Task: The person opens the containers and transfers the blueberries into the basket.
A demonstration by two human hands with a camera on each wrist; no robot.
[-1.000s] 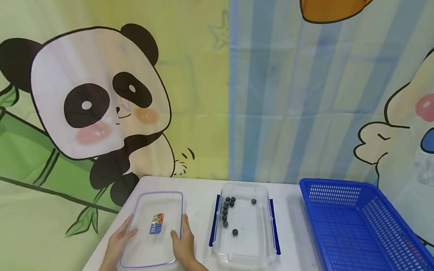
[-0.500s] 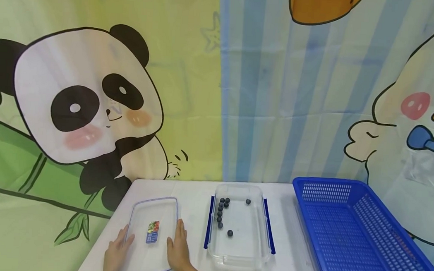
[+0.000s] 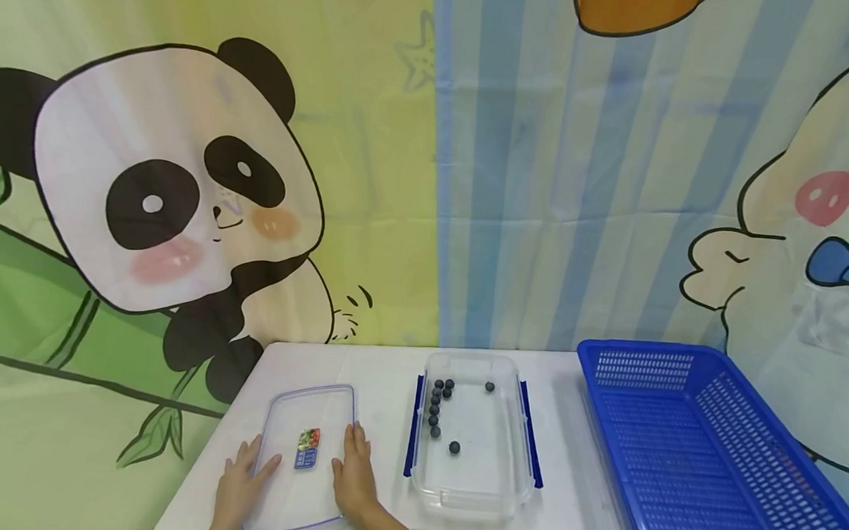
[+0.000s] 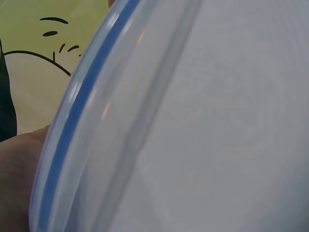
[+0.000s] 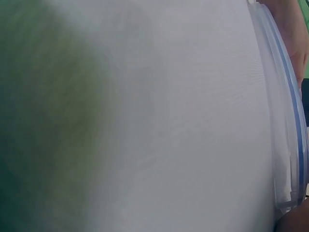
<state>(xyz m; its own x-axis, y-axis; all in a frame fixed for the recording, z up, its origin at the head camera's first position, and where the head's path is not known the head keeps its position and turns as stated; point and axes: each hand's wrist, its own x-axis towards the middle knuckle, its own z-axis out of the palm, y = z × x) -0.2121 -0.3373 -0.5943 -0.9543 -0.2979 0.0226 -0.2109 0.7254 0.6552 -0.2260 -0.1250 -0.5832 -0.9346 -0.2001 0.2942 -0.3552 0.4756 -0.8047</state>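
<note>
A clear lid (image 3: 331,486) with a blue seal and a small fruit label (image 3: 307,449) lies at the table's left. My left hand (image 3: 237,489) rests along its left edge, fingers spread and thumb over the top. Along the right edge, my right hand (image 3: 356,476) touches the lid with extended fingers. In the left wrist view the lid's blue-sealed rim (image 4: 72,125) looms close; the right wrist view has the rim (image 5: 289,106) at its right side. Right of the lid stands a clear box (image 3: 471,507) with blue side clips, holding several dark blueberries (image 3: 435,410).
A blue perforated basket (image 3: 682,467) stands on the right. The white table (image 3: 388,376) ends at the back against a curtain (image 3: 379,173) printed with cartoon animals. Most of the blueberries line the box's left side; one blueberry (image 3: 455,448) lies nearer the front.
The lid has shifted slightly toward me relative to the box. My hands have moved with it, and the left fingers are spread wider, the thumb reaching further over the lid. The blueberries have not moved.
</note>
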